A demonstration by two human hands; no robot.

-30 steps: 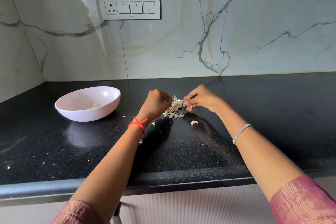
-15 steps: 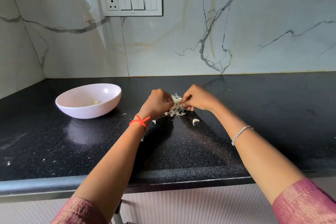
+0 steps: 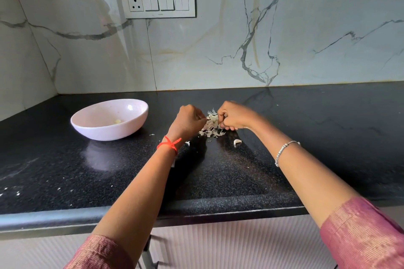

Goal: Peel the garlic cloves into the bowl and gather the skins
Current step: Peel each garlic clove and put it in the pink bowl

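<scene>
Papery white garlic clove (image 3: 213,118) pinched between curled left hand (image 3: 189,121) and right hand (image 3: 235,117), just above the loose pile of white skins (image 3: 211,133) on the black speckled tabletop (image 3: 306,120). Step judged: peeling. Next: strip the remaining skin, then carry the clove left to the pale pink ceramic bowl (image 3: 109,131).

The left hand (image 3: 189,121) and right hand (image 3: 235,117) show only their backs, so the fingertips of each grip are hidden. The pale piece (image 3: 213,118) they pinch just above the pile of skins (image 3: 211,131) is mostly covered: clove or loose skin cannot be told. Left of the pile, a yellowish speck (image 3: 118,121) in the bowl (image 3: 98,131) is too small to name. The left sleeve (image 3: 98,253) and right sleeve (image 3: 367,236) run off the bottom edge.
</scene>
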